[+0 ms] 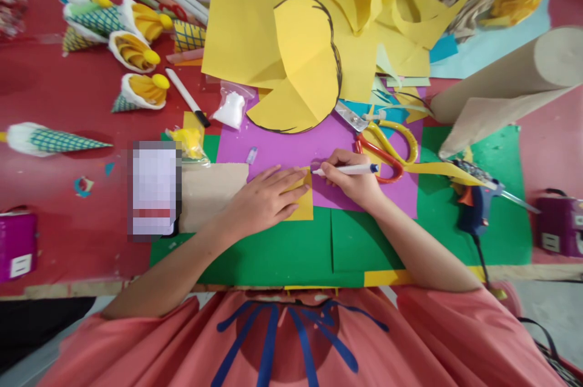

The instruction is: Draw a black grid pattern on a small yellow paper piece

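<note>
My left hand point(273, 194) lies flat, fingers stretched out, over a small yellow paper piece point(304, 209). A white marker with a blue end point(359, 169) is pinched in my right hand point(353, 177), its tip at the upper right corner of that piece. Purple paper point(282, 149) lies underneath, on top of green paper point(273, 256). Just beyond my right hand rest scissors with red and yellow handles point(382, 147), blades partly under a yellow paper cutout with black outlining point(310, 65). Beside my left wrist is a beige paper sheet point(204, 189).
Paper cones with yellow and white tops point(141, 92) lie at the left, near a pixelated phone point(153, 186). A second marker point(186, 95) and a bag of white material point(232, 106) sit further in. A glue gun point(478, 205) and a brown paper roll point(505, 71) lie right.
</note>
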Demonstrator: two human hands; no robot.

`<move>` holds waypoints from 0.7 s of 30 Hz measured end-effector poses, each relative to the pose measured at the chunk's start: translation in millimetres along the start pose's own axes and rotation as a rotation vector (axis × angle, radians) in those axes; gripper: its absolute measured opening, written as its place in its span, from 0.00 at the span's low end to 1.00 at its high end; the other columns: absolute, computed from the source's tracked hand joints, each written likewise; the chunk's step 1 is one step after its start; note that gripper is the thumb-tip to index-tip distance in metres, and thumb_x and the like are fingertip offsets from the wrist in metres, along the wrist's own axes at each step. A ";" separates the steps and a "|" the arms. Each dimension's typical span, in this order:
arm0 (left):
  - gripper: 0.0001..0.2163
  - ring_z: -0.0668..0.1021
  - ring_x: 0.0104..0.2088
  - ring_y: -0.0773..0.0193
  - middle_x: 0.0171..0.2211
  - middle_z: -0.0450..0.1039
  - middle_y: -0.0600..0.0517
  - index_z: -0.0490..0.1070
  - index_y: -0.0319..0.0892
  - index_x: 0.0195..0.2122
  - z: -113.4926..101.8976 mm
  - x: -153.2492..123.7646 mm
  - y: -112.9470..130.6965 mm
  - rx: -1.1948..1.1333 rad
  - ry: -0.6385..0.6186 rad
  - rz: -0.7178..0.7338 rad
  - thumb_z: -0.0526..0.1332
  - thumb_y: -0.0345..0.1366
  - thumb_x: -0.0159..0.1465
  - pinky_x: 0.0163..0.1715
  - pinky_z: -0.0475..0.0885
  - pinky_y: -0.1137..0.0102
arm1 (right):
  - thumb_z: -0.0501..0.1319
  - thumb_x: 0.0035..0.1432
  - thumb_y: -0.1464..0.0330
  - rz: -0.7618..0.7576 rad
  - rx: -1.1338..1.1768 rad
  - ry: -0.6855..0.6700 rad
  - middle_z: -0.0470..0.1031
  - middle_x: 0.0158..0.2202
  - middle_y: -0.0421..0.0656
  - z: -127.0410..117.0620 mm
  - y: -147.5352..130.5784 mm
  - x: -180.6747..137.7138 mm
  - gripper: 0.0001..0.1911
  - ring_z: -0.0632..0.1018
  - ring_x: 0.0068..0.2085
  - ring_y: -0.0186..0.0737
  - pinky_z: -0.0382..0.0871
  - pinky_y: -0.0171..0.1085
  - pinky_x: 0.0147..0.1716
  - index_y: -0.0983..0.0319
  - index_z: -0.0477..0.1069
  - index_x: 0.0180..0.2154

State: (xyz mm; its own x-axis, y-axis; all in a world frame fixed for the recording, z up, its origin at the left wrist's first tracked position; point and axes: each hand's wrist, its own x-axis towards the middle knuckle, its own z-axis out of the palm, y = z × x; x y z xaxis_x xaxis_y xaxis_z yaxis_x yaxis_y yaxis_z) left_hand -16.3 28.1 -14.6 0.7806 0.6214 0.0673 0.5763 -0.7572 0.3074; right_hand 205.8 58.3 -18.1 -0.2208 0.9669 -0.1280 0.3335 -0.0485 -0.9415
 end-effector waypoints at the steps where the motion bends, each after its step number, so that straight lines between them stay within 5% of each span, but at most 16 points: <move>1: 0.17 0.67 0.61 0.56 0.61 0.63 0.46 0.66 0.45 0.57 0.2 0.1 0.1 -0.007 0.002 -0.003 0.54 0.35 0.67 0.61 0.62 0.57 | 0.61 0.55 0.64 0.011 0.016 -0.005 0.70 0.18 0.37 -0.4 0.1 0.0 0.13 0.69 0.20 0.30 0.60 0.32 0.19 0.61 0.66 0.22; 7: 0.20 0.64 0.63 0.57 0.64 0.59 0.47 0.60 0.42 0.62 3.9 0.9 -1.9 0.052 -0.015 -0.041 0.50 0.35 0.69 0.63 0.59 0.57 | 0.61 0.57 0.60 0.008 0.170 0.035 0.72 0.19 0.38 -0.5 4.0 -0.8 0.13 0.73 0.20 0.33 0.66 0.32 0.21 0.62 0.67 0.26; 21: 0.19 0.64 0.63 0.57 0.63 0.60 0.46 0.61 0.41 0.61 4.6 2.3 -2.7 0.050 -0.008 -0.065 0.50 0.34 0.69 0.62 0.60 0.58 | 0.62 0.56 0.61 -0.008 0.092 0.048 0.73 0.21 0.38 4.3 1.5 1.1 0.11 0.73 0.22 0.32 0.66 0.32 0.22 0.62 0.69 0.28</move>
State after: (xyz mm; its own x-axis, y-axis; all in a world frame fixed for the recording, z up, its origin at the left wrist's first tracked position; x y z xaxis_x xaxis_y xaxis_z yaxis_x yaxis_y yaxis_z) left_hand -15.0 30.7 -19.6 0.7427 0.6684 0.0411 0.6373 -0.7243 0.2633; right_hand 202.1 58.1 -21.0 -0.1786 0.9780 -0.1074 0.2462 -0.0613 -0.9673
